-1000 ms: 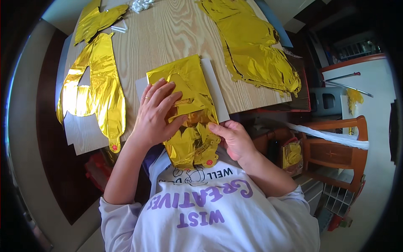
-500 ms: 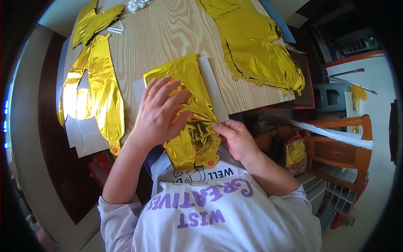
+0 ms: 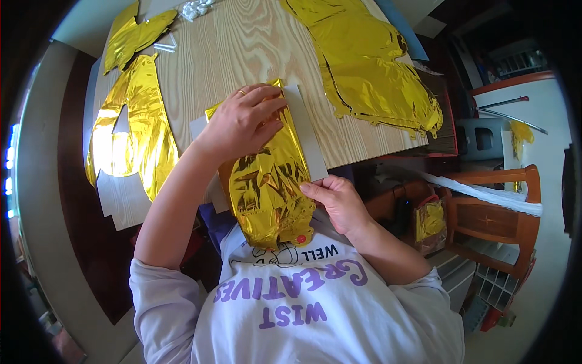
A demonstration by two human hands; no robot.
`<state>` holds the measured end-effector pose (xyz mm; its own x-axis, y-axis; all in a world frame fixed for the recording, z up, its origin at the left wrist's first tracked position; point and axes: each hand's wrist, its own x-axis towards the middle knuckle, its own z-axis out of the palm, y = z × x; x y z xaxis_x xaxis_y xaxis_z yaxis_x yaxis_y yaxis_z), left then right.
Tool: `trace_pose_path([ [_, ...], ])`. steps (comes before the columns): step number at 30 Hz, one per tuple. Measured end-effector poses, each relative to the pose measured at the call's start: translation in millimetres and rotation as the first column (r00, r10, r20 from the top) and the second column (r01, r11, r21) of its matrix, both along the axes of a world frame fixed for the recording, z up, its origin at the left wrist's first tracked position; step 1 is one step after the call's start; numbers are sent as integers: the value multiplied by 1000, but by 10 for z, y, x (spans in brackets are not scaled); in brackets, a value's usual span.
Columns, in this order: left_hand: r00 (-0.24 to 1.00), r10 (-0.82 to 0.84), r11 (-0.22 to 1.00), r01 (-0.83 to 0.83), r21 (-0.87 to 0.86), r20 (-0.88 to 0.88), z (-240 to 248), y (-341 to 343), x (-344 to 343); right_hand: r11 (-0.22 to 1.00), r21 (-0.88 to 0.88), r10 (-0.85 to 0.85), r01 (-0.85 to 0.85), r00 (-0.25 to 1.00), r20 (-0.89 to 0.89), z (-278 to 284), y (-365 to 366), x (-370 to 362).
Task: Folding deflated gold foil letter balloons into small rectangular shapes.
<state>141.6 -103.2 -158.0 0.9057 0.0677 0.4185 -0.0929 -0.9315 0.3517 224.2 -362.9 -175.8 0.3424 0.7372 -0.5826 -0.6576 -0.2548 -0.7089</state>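
Observation:
A gold foil balloon (image 3: 270,176), folded into a long strip, lies over a pale grey board (image 3: 308,130) at the table's near edge. Its lower end hangs past the board toward my shirt and shows a small red spot. My left hand (image 3: 248,118) rests on the strip's upper part, fingers bent loosely and apart, hiding some of the foil. At the right edge, my right hand (image 3: 336,200) pinches the foil between thumb and fingers.
Flat gold foil balloons lie at the table's right (image 3: 370,67) and left (image 3: 136,121), with another gold foil piece (image 3: 133,39) at far left. White sticks (image 3: 165,46) and a small white heap (image 3: 195,9) are nearby. A wooden chair (image 3: 494,209) stands at right.
My left hand has moved up and come down on the foil's upper part. The foil's middle looks flatter. My right hand keeps its pinch, shifted slightly.

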Motion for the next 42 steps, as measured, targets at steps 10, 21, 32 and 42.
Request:
trace_pose_path([
  [10, 999, 38, 999, -37, -26, 33, -37, -23, -10, 1000, 14, -13, 14, 998, -66, 67, -57, -12],
  [21, 1000, 27, 999, -27, -42, 11, -68, -11, -25, 999, 21, 20, -25, 980, 200, 2, -82, -30],
  [32, 969, 167, 972, -131, -195, 184, 135, 79, -257, 1000, 8, 0, -1, 994, 108, -16, -65, -34],
  [42, 994, 105, 995, -104, 4, -32, 121, -498, -33, 1000, 5, 13, -13, 996, 92, 3, -58, 29],
])
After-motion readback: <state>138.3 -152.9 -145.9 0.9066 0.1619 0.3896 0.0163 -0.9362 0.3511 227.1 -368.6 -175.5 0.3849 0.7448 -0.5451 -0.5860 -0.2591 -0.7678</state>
